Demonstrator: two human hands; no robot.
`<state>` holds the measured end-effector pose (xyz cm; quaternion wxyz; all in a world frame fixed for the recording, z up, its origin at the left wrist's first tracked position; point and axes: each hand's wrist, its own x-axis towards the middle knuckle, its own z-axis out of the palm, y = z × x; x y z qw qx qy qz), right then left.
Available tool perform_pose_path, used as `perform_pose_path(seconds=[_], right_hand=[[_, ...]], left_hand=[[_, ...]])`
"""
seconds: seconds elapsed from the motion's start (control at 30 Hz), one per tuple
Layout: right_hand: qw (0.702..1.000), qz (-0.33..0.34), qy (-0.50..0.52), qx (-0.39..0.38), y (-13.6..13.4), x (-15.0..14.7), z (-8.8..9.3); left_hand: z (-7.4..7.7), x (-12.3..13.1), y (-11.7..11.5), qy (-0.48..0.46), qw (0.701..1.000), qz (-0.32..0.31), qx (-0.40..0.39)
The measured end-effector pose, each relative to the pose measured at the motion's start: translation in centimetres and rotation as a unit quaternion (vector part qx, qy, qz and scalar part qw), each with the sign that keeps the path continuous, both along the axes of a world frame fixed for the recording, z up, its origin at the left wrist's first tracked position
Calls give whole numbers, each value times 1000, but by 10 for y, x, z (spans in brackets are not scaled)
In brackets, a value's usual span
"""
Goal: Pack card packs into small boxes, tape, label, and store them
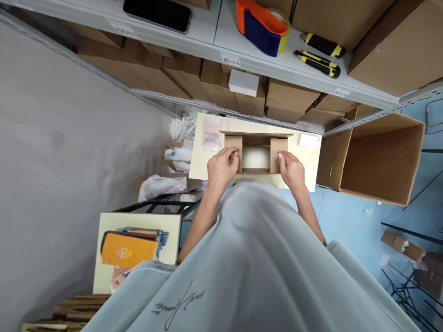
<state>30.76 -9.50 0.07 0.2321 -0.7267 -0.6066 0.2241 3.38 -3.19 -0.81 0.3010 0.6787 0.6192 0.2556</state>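
Note:
A small cardboard box (256, 171) sits on the cream tabletop (200, 161) right in front of me. Its two short end flaps are folded inward, while the long back flap stands up. Between the end flaps a pale surface (256, 157) shows; whether it is an item inside or the box's bottom I cannot tell. My left hand (222, 169) is closed at the left end flap (234, 142), fingers curled on its edge. At the right end flap (278, 144), my right hand (292, 170) grips the side with thumb and fingers.
Above, a metal shelf holds a phone (157, 14), a tape dispenser (263, 27) and utility knives (320, 55). Boxes (290, 99) fill the shelf below. A large open carton (380, 157) stands right of the table. Left are plastic-wrapped goods (162, 185) and a side table (138, 221).

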Motion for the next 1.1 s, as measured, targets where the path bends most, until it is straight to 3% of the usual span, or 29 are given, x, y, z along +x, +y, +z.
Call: perform_pose_path(seconds=[0.1,0.23,0.4,0.57,0.67,0.8,0.97,1.1], right_hand=[[998,-59,-6,-14,5,0,-17],[989,-146,17,12,9,-3,-46],[978,-177,63,91,14,-5,-65],[986,-127,27,102,17,-2,-65],[991,-95,11,93,18,-1,-64],[990,-103,16,96,17,-1,-63],[986,-104,-6,127,14,0,-64],[992,-102,22,76,14,2,-67]], left_hand=[[-15,1,8,-10,999,35,-10],[-39,4,19,-52,988,121,81],[-58,-2,19,-72,993,-5,89],[-56,-5,26,-75,990,24,113],[-46,-4,46,-77,990,-25,114],[-38,-1,65,-80,988,-70,108],[-52,-7,51,-82,989,-86,93],[-64,-7,36,-95,992,-77,37]])
